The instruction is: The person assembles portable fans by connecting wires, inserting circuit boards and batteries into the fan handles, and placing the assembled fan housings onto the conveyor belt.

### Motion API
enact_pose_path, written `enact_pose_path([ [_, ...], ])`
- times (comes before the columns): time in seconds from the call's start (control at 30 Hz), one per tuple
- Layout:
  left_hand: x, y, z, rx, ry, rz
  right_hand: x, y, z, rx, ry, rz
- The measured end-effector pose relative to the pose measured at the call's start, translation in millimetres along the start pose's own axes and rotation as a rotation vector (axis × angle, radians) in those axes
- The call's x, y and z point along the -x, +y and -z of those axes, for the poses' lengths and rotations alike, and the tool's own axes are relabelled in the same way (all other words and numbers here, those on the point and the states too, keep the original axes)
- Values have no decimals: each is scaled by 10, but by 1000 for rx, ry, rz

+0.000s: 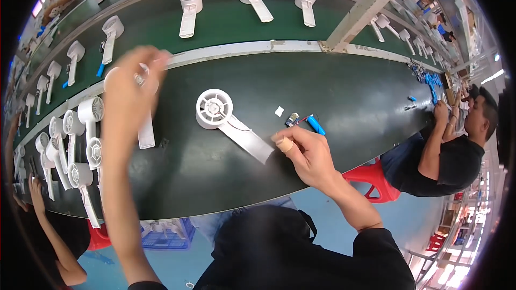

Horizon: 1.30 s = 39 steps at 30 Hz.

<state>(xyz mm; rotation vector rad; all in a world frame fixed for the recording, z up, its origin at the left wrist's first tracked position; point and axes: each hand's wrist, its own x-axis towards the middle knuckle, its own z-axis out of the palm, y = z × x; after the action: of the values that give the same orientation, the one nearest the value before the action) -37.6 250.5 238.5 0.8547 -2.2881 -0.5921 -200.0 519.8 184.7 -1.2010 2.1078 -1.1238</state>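
Observation:
A white handheld fan shell [244,140] lies on the dark table in front of me. Its round head points up-left, and a thin wire runs along the open handle. My right hand [312,158], with a tan wrap on one digit, is closed at the handle's lower end; whatever its fingertips pinch is hidden. My left hand [129,83], smeared by motion, passes over another white fan [146,134] and hides most of its head. Beyond my right fingertips lie a blue cylindrical battery [316,124], a small wired circuit board [293,120] and a white scrap [279,111].
Several white fans [80,174] crowd the table's left side. Past a pale rail [231,51], a green belt [226,27] carries more fan shells. A metal post [371,5] rises at the right. A co-worker [457,150] sits at right beside blue parts [432,86]; another person's arm [54,236] shows at left.

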Motion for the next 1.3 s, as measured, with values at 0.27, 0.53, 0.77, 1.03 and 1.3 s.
enact_pose_path([
  [0.27, 745, 206, -555, 46, -136, -30, -400, 355, 650, 197, 253, 1],
  [0.53, 570, 233, -473, 122, -281, -300, -306, 328, 481, 501, 0, 455],
  [0.77, 978, 852, -678, 533, -163, -70, -223, 40, 224, 174, 208, 533],
  [1.03, 992, 650, -295, 1126, -12, 172, -354, -288, 148, -129, 103, 635],
  [1.3, 1084, 514, -422, 221, -160, -157, -569, -84, -26, -62, -174, 401],
])
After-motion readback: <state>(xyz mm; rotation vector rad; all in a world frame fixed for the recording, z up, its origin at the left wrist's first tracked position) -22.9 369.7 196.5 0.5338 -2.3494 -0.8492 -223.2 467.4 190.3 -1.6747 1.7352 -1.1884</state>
